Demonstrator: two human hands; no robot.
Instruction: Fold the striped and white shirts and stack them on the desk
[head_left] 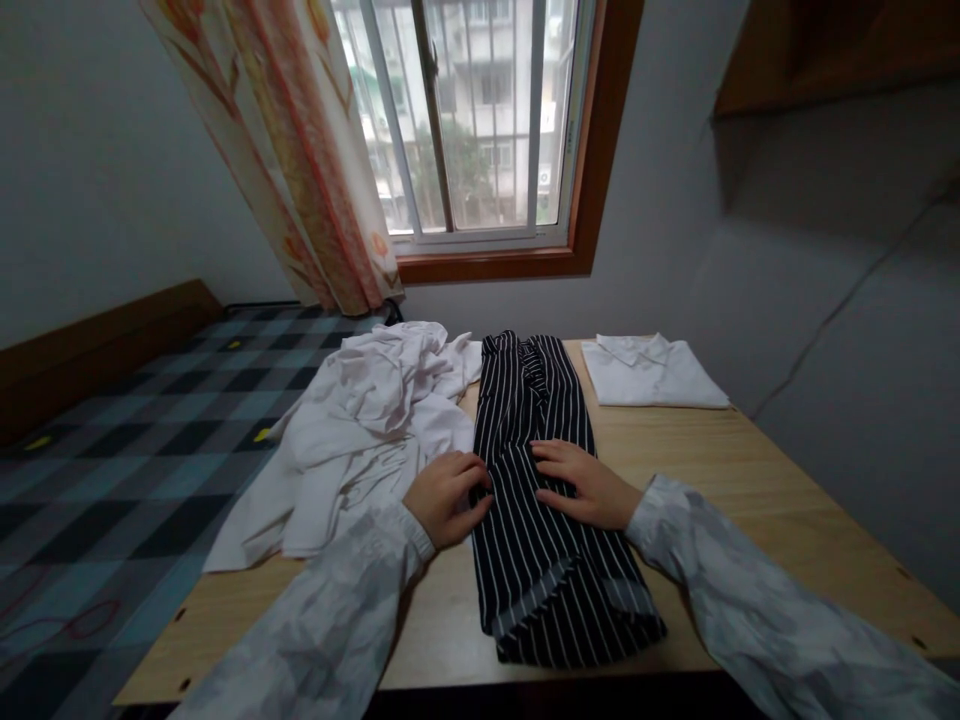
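A black garment with white stripes lies lengthwise on the wooden table, folded into a long strip with its hem towards me. At its left edge is my left hand, fingers curved with a gap between thumb and forefinger; the fingertips touch the cloth. My right hand rests on top of the garment near its middle, fingers spread. Left of the strip, a heap of crumpled white clothes covers part of the table. A folded white shirt lies flat at the back right.
A bed with a checked sheet adjoins the table on the left. Behind the table are a wall, a window and a patterned curtain. A wooden shelf hangs at the upper right, with a cable below it.
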